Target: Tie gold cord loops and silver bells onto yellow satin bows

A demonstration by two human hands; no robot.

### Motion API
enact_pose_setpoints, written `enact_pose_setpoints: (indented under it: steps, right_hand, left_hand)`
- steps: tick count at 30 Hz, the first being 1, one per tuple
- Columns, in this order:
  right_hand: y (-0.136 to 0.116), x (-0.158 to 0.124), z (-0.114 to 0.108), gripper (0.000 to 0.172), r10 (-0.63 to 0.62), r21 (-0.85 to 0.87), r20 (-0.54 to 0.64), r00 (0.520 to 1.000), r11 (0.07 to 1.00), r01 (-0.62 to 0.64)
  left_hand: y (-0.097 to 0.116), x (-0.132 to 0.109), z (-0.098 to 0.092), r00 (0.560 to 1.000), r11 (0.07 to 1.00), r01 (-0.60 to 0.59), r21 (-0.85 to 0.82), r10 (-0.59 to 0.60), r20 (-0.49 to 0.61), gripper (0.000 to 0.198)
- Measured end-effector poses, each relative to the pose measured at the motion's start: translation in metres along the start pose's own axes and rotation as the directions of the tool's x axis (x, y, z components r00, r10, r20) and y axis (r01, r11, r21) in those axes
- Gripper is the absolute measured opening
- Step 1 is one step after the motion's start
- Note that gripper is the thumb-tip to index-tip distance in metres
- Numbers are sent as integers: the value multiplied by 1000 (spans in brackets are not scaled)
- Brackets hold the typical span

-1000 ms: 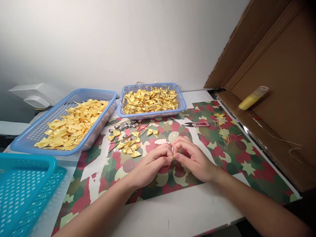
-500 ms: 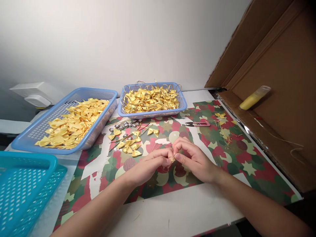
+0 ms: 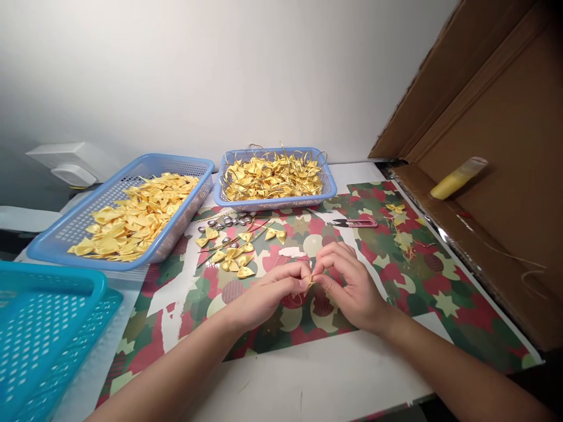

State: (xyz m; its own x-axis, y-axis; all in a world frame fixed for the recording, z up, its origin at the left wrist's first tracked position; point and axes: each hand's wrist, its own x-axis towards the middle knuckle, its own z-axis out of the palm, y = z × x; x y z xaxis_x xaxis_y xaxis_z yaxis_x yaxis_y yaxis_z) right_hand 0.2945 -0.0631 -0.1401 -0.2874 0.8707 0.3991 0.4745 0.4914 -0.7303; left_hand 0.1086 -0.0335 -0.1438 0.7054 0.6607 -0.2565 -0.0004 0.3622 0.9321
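at the far left, a teal basket (image 3: 102, 287) stands on the bench (image 3: 102, 357), and next to it a blue basket (image 3: 178, 225) carries many yellow bows (image 3: 141, 217). further right, a few loose bows (image 3: 231, 259), silver bells (image 3: 227, 221) and gold cords (image 3: 210, 218) lie together on the patterned paper (image 3: 259, 340); behind them a second blue basket (image 3: 277, 204) is full of bows and curling cords.

in the middle, the left hand (image 3: 275, 290) makes a narrow grip, thumb pressed to forefinger, with a small yellow piece (image 3: 311, 283) at the tips. what could go wrong, it seems, is that this piece slips or twists, because only fingertips hold it and it looks very small; an uneven pull from the two sides could also cause this. the piece lies exactly where both grips meet, between the left fingertips and the right ones; its form is mostly hidden. the right hand (image 3: 349, 287) also pinches tightly, other fingers curled, and it appears to have hold of the same piece.

more to the right, thread snips (image 3: 358, 223) lie apart from the hands, then come yellow scraps (image 3: 403, 240), and a tube (image 3: 460, 177) with yellow content is beside the cardboard wall (image 3: 505, 117).
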Motion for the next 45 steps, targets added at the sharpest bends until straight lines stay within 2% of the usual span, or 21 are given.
enact_pose_setpoints:
  steps: [5, 11, 14, 24, 31, 39, 45]
  right_hand:
    - [-2, 0, -3, 5, 8, 27, 26, 1000, 1000, -8]
    - [-1, 1, -2, 6, -25, 67, -95, 995, 997, 32]
    - [-1, 2, -1, 7, -34, 94, -101, 994, 995, 44]
    - [0, 3, -4, 7, -72, 106, 17, 997, 992, 70]
    - [0, 3, -6, 11, -58, 123, 106, 993, 991, 44]
    - [0, 3, -5, 12, -40, 161, 141, 989, 987, 17]
    - [1, 3, -6, 13, -59, 129, 137, 989, 991, 41]
  left_hand:
    - [2, -1, -1, 1000, 1000, -29, -3, 29, -2, 15]
    - [10, -3, -1, 998, 1000, -11, 16, 10, 69, 22]
    - [13, -4, -2, 993, 999, 21, 28, -24, 114, 23]
    - [15, -4, -5, 984, 997, 59, 43, -66, 164, 26]
    - [15, -4, -8, 973, 998, 61, 28, -65, 220, 23]
    - [18, -4, -9, 976, 996, 56, 73, -70, 208, 24]
    - [19, -3, -6, 999, 995, -5, 102, 2, 37, 26]
